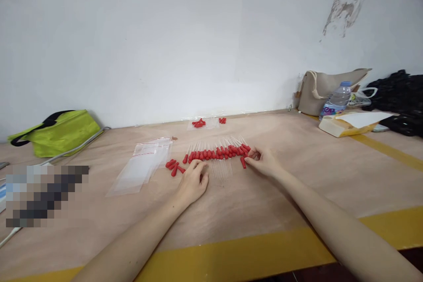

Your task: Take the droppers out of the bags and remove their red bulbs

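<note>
A row of glass droppers with red rubber bulbs (214,154) lies across the middle of the table, thin tips pointing toward the wall. Several bare glass tubes (222,169) lie just in front of the row. My left hand (194,181) rests by the row's left end, its fingers curled; whatever it may hold is hidden. At the right end, my right hand (264,162) has its fingers closed at a red rubber bulb (243,162), which points down toward the table. A few loose red bulbs (174,168) lie left of my left hand.
Clear zip bags (142,163) lie at left. More red bulbs (198,123) sit on a plastic bag near the wall. A green pouch (64,134) and cable stand far left. At right are a grey bag (315,92), a water bottle (337,99) and a tissue pack (346,124).
</note>
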Demonstrator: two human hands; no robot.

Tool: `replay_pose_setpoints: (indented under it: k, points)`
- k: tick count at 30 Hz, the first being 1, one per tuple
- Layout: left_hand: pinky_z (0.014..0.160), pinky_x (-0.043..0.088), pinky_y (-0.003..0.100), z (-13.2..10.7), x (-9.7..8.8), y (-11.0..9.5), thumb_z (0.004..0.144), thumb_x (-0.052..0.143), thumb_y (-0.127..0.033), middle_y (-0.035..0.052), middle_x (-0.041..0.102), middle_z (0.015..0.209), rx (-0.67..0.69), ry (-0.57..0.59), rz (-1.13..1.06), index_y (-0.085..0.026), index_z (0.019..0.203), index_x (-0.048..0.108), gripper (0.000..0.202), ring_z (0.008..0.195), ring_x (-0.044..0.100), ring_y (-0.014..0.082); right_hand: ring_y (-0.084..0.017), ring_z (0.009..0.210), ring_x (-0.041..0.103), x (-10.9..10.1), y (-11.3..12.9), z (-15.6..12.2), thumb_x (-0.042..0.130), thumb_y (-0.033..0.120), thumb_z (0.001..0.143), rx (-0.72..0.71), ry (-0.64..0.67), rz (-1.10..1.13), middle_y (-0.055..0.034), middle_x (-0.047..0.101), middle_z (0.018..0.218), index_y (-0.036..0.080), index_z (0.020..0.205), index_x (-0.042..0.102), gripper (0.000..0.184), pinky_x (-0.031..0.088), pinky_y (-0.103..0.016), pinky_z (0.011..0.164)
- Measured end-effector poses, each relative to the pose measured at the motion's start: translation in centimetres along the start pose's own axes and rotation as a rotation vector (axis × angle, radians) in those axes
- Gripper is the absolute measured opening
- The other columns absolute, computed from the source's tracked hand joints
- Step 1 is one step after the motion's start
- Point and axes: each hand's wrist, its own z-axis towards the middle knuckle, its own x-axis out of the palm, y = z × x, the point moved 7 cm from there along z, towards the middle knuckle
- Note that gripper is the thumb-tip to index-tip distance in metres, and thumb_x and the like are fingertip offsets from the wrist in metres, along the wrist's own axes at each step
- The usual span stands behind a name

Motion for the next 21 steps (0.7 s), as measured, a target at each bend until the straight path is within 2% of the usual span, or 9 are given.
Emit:
replay_pose_setpoints:
  k: [2,5,7,11,15,18,21]
  points:
    - [0.068,0.047,0.029,-0.2,0.1,-0.6,0.078,0.046,-0.017,0.0061,0.050,0.103,0.024,0.046,-0.040,-0.018,0.099,0.052,0.022,0.067,0.053,0.0113,-0.011,0.054,0.052,0.2,0.3,-0.2,0.059,0.031,0.065,-0.007,0.026,-0.004,0.0000,0.062,0.063,0.018,0.068,0.057,0.013,0.038,-0.021,0.050]
    - [0.081,0.045,0.034,-0.3,0.0,-1.5,0.077,0.048,-0.020,0.0071,0.051,0.108,0.076,0.097,-0.053,-0.019,0.100,0.053,0.024,0.087,0.054,0.0174,-0.011,0.053,0.051,0.2,0.5,-0.3,0.060,0.032,0.066,-0.011,0.026,-0.043,0.0007,0.062,0.063,0.019,0.067,0.058,0.013,0.037,-0.021,0.050]
    - [0.089,0.041,0.037,-0.4,-0.2,-1.8,0.074,0.050,-0.018,0.0070,0.052,0.110,0.080,0.126,-0.051,-0.019,0.104,0.053,0.031,0.101,0.050,0.0211,-0.011,0.053,0.050,0.2,0.7,-0.3,0.060,0.032,0.066,-0.021,0.014,-0.075,0.0010,0.062,0.062,0.019,0.066,0.059,0.013,0.036,-0.022,0.051]
    - [0.093,0.039,0.038,-0.6,-0.7,-1.6,0.069,0.050,-0.013,0.0066,0.050,0.118,0.036,0.183,-0.085,-0.021,0.116,0.046,0.048,0.109,0.047,0.0217,-0.011,0.055,0.050,0.2,1.3,-0.6,0.061,0.034,0.066,-0.061,0.021,-0.102,0.0008,0.064,0.065,0.020,0.066,0.061,0.014,0.035,-0.022,0.053]
    - [0.092,0.040,0.039,-0.9,-1.1,-0.5,0.074,0.047,-0.016,0.0067,0.051,0.118,-0.035,0.143,-0.080,-0.020,0.115,0.045,0.041,0.109,0.048,0.0217,-0.011,0.053,0.049,0.2,1.0,-0.5,0.058,0.039,0.070,-0.072,0.022,-0.073,0.0005,0.063,0.063,0.021,0.064,0.064,0.020,0.036,-0.022,0.052]
    - [0.087,0.043,0.040,-1.0,-0.8,0.0,0.077,0.046,-0.019,0.0077,0.057,0.110,-0.056,0.141,-0.043,-0.019,0.111,0.047,0.033,0.102,0.053,0.0223,-0.012,0.051,0.049,-0.5,-0.8,0.3,0.053,0.042,0.073,-0.010,-0.106,-0.069,-0.0005,0.061,0.059,0.020,0.067,0.064,0.026,0.035,-0.023,0.049]
    - [0.082,0.045,0.038,-1.0,-0.4,-0.6,0.077,0.047,-0.018,0.0072,0.059,0.107,-0.008,0.172,-0.035,-0.020,0.111,0.047,0.034,0.094,0.057,0.0215,-0.013,0.055,0.052,-1.1,-3.3,1.3,0.052,0.043,0.073,0.057,-0.236,-0.060,-0.0034,0.062,0.064,0.017,0.074,0.064,0.029,0.037,-0.023,0.050]
